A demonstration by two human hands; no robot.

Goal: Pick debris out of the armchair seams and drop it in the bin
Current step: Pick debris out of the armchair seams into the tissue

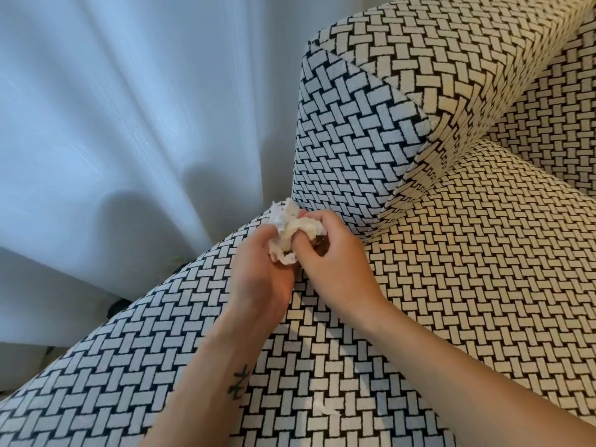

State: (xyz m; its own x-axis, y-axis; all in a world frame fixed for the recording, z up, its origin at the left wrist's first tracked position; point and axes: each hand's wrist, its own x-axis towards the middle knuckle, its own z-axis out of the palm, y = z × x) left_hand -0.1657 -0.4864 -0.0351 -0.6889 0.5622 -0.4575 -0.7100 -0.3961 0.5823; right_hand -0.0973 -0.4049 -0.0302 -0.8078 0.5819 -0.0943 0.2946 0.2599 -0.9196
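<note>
Looking down from the head cam, which is the only view to go on; both hands are bunched around a crumpled tissue wad (pixel 292 229), held just over the armchair (pixel 483 253) seat, close by the front corner of the armrest (pixel 354 130); the left hand (pixel 259 269) cups it from underneath with fingers curled up into the paper, and the right hand (pixel 337 253) has its fingers hooked over the top and pinching in; so both are gripping the same wad and neither is loose.

Handling-wise I'd guess it's basically weightless, soft and squashy; nothing to break, but tissue like that tears and sheds bits if you pull it by a loose corner; best to close a fist round the whole bulk, and one hand is probably plenty for carrying it.

There's also what looks like a small white scrap (pixel 322 408) lying on the seat fabric between the two forearms; thin and flat, so it'd want a fingertip pinch, and it's easy to miss against the white blocks of the weave.

Pale curtain (pixel 113 124) hangs off to the left; the bin isn't in shot.
</note>
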